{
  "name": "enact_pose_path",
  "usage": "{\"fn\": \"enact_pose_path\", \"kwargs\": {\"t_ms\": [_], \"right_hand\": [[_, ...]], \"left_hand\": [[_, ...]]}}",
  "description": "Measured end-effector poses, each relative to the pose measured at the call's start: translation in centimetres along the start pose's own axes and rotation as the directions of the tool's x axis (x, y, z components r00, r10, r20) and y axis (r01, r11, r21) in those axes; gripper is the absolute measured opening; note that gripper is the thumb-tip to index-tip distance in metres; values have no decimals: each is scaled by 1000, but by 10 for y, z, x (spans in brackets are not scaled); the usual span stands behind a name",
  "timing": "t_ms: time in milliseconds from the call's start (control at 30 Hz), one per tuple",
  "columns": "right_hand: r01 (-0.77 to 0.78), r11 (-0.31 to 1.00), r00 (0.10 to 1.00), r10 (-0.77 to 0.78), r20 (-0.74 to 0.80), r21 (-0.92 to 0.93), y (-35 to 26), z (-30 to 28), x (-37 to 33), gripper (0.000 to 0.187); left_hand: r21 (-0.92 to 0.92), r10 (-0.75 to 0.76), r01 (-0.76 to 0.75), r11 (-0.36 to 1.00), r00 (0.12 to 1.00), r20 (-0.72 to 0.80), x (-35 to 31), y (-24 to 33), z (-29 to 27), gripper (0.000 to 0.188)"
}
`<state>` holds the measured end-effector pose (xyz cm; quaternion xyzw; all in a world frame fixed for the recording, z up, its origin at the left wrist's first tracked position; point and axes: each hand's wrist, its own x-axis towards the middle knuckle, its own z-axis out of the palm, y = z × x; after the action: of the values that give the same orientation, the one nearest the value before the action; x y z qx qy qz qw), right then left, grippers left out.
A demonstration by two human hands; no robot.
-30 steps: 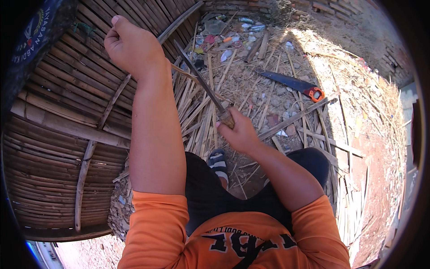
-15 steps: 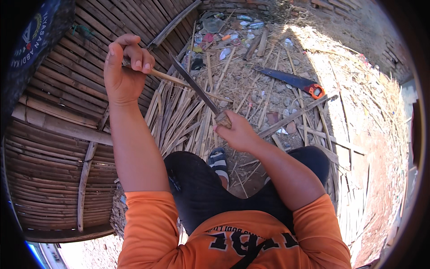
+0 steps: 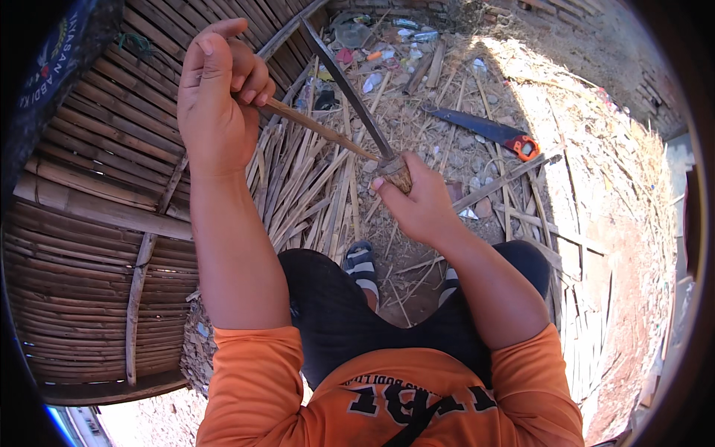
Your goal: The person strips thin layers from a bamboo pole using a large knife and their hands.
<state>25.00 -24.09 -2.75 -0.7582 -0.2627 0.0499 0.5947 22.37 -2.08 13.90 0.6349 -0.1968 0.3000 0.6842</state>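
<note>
A long-bladed knife (image 3: 348, 94) is in my right hand (image 3: 421, 195), which is closed round its thick wooden handle. Its dark blade slants up and to the left, away from me. My left hand (image 3: 227, 104) is raised at the upper left, its fingers curled round a thin bamboo stick (image 3: 316, 128). From that hand the stick slopes down to the right, and its lower end comes close to the base of the blade. Whether stick and blade touch, I cannot tell.
Split bamboo strips (image 3: 305, 186) lie in a heap between my legs and the slatted bamboo wall (image 3: 97, 119) on the left. Beyond my right hand lies a handsaw (image 3: 484, 128) with an orange handle. A wooden pole (image 3: 514, 179), litter and straw cover the ground.
The knife has swung more upright, its tip higher, and my right hand has moved slightly right. My left hand has turned a little, and the stick now slopes more steeply.
</note>
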Motion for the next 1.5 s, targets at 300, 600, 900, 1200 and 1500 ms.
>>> {"fn": "enact_pose_path", "kwargs": {"t_ms": [300, 600, 900, 1200, 1500], "right_hand": [[-96, 971, 987, 122, 107, -217, 40, 36, -11, 41], [-53, 996, 998, 56, 37, -77, -3, 30, -10, 43], [-191, 958, 972, 215, 95, -216, 18, 23, 5, 45], [-114, 960, 980, 151, 129, -257, 43, 40, -8, 41], [-127, 988, 987, 135, 85, -93, -4, 25, -4, 42]], "left_hand": [[98, 46, -17, 995, 953, -299, 10, -9, 8, 26], [108, 75, -46, 993, 957, -281, 12, -15, 13, 23], [93, 56, -33, 995, 966, -252, 8, -10, 18, 22], [93, 39, -11, 996, 953, -300, 7, -13, 17, 21], [50, 54, -43, 998, 970, -237, -6, -4, 6, 24]]}}
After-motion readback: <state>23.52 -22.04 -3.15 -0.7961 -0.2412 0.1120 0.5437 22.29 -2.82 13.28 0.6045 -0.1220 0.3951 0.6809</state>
